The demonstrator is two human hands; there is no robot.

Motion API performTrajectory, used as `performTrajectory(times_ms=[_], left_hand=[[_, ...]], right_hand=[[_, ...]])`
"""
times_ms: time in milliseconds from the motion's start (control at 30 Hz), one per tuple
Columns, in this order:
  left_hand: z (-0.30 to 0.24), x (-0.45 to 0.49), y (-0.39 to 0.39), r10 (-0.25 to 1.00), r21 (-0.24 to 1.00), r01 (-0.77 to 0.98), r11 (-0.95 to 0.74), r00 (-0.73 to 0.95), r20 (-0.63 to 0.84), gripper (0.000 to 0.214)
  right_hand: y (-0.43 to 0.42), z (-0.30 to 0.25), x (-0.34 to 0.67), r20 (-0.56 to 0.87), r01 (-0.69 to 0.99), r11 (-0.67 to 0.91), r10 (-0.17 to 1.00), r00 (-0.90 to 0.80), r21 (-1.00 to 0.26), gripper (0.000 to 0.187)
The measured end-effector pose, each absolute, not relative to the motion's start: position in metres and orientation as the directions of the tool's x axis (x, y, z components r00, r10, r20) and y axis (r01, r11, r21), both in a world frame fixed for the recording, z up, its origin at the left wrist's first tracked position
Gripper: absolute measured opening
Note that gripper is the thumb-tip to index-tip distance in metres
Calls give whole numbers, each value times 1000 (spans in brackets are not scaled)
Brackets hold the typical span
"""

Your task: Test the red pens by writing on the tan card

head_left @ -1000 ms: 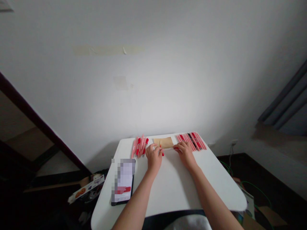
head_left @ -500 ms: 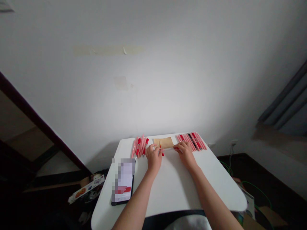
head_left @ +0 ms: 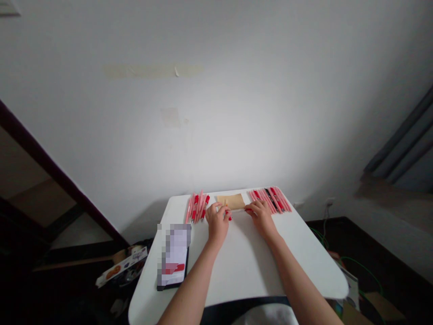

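Observation:
Both my hands rest at the far side of a small white table (head_left: 243, 266). My left hand (head_left: 217, 221) is closed in a pinch on the red end of a thin pen (head_left: 237, 211) that lies across between the hands. My right hand (head_left: 260, 215) is closed on the pen's other end. Just beyond the hands lies a flat brown paper pouch (head_left: 230, 201). A bunch of pink and red pens (head_left: 197, 206) lies left of my left hand. A second row of pink, red and black pens (head_left: 270, 198) lies right of my right hand.
A dark tablet with a blurred screen (head_left: 173, 261) lies at the table's left edge. A white wall stands right behind the table. A printed box (head_left: 122, 266) and clutter sit on the dark floor at the left; cables and cardboard lie at the right.

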State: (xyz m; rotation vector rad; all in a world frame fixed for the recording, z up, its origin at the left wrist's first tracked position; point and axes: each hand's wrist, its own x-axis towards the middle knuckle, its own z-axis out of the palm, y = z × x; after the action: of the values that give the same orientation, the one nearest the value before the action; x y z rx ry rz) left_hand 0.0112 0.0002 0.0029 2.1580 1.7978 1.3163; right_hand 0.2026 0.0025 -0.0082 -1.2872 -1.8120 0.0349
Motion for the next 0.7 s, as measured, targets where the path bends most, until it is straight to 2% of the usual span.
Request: performTrajectory(times_ms=[300, 700], left_hand=[[-3, 12, 4, 838, 511, 815, -274, -58, 542, 15], [-1, 10, 5, 833, 533, 782, -324, -31, 552, 7]], right_hand=[[0, -5, 200, 631, 753, 455, 773, -69, -475, 19], [0, -5, 200, 621, 709, 493, 778, -100, -504, 18]])
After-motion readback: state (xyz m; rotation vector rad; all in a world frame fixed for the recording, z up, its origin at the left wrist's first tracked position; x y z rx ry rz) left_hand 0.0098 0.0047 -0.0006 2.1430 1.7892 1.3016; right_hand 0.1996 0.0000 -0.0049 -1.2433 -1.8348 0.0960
